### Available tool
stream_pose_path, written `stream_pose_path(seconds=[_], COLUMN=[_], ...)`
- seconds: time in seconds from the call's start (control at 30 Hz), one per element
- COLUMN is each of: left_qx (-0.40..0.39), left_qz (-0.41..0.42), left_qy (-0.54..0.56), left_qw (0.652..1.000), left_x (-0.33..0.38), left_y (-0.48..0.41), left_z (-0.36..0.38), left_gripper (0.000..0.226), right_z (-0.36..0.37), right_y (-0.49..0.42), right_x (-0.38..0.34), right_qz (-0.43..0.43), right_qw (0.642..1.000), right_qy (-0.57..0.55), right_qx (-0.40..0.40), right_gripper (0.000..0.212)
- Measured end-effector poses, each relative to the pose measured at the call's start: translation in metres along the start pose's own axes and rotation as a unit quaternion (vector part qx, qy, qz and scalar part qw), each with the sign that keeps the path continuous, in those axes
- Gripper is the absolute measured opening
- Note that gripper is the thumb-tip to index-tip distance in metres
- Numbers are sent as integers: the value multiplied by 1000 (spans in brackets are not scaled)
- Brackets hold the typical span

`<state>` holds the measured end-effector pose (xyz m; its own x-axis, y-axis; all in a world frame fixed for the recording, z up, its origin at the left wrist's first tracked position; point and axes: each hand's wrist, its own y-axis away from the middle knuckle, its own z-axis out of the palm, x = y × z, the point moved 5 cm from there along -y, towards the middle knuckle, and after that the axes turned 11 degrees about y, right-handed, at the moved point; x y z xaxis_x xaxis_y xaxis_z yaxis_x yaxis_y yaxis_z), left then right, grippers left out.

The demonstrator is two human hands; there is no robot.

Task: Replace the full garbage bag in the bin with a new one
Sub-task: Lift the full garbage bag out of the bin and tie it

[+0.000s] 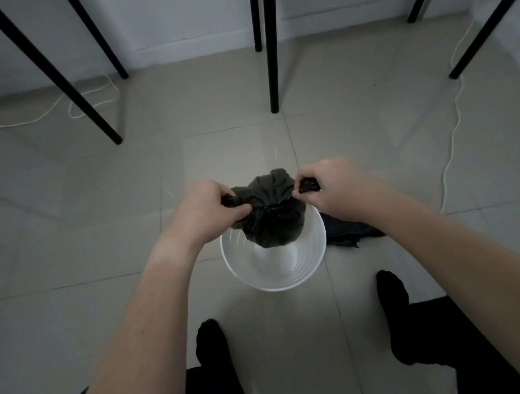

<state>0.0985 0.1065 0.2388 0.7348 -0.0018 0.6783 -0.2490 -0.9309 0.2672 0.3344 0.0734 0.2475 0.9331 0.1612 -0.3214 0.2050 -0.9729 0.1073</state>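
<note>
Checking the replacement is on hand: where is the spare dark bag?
Head view: the spare dark bag lies on the floor just right of the white bin.

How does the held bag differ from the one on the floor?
Held bag: bulging, neck gathered; floor bag: flat, crumpled. Held bag hangs over the bin, left hand and right hand gripping its ends; floor bag lies beside the bin, untouched. Both black plastic.
</note>
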Motion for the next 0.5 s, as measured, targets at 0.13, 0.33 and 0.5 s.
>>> stream_pose_path(seconds=[0.13, 0.33, 0.5], left_qx=[-20, -38, -15], left_qz=[27, 29, 41], left_qy=[17, 13, 30], left_qw=[999, 999, 999], left_x=[4, 8, 11], left_y=[4, 8, 13], left_z=[-3, -9, -15], left_gripper=[29, 7, 7], right_z=[-3, -5, -8], right_y=[-2, 2, 11], right_x=[5, 4, 8], right_qz=[2, 2, 10], right_qw=[1000, 1000, 1000], right_qy=[-10, -14, -27], right_qx=[18, -6, -11], right_gripper=[17, 18, 22])
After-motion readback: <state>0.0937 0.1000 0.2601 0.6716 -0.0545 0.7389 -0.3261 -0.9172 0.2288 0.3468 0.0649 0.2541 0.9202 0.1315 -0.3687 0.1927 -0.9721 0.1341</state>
